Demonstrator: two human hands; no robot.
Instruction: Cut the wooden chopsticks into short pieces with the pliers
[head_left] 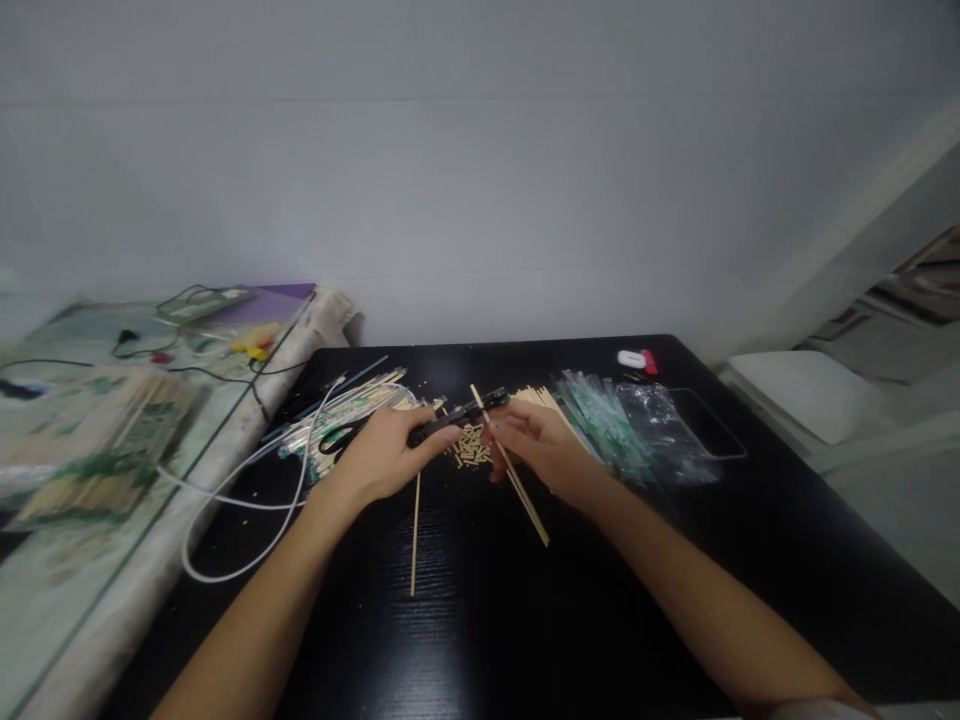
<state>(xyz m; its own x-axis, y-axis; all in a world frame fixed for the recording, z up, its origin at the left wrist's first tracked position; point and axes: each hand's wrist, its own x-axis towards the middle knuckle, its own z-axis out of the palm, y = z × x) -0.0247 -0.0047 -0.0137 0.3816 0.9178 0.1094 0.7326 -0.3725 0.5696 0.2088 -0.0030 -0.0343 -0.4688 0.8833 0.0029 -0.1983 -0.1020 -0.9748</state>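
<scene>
My left hand (390,450) is closed around a dark hand tool (442,422), perhaps scissors or a cutter; its exact kind is unclear. A black loop, maybe its handle, shows at the left of the hand. My right hand (544,445) pinches a few thin wooden sticks (526,500), whose upper ends meet the tool's front end. Between and beyond the hands lies a pile of short wooden pieces (471,447). Another thin stick (415,540) extends below my left hand; I cannot tell whether it is held. Behind my right hand is a bundle of wooden sticks (531,396).
Clear and green plastic wrappers (611,425) lie right on the black table (480,620), near a dark flat phone-like object (709,425) and a white-and-red item (636,359). Left are wrapped sticks (360,405), a white cable (225,577) and a glass-topped table with packed bundles (90,490).
</scene>
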